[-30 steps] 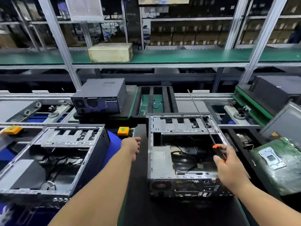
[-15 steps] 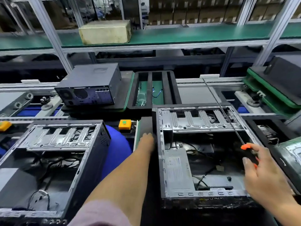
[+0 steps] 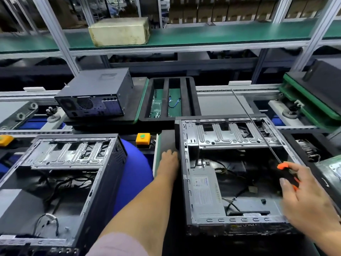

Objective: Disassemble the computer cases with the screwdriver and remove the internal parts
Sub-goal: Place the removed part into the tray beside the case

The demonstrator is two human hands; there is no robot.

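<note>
**Two cases opened, internals still aboard; one case untouched**

Progress, judged from present condition: the side panels are off two computer cases. The near-right case lies open on the bench in front of the person. The left case lies open beside it, well apart across a blue surface. A third, closed case stands on a pallet behind, apparently not started. Removal of internal parts looks largely outstanding.

Contents, near-right case: a grey power supply sits along its left wall, loose cables cross the floor, and a ribbed metal drive cage spans the far end. No motherboard is evident inside.

Contents, left case: a similar drive cage at the far end and tangled black wiring below; the rest is too dark to itemise.

The black slotted tray behind holds a green board and a blue wire.

Hands: the left hand rests against the outer left wall of the near-right case, fingers pointing away; whether they press or curl cannot be determined. The right hand pinches the orange-and-black handle of the screwdriver, over the case's right side, its long shaft slanting up and away.
</note>
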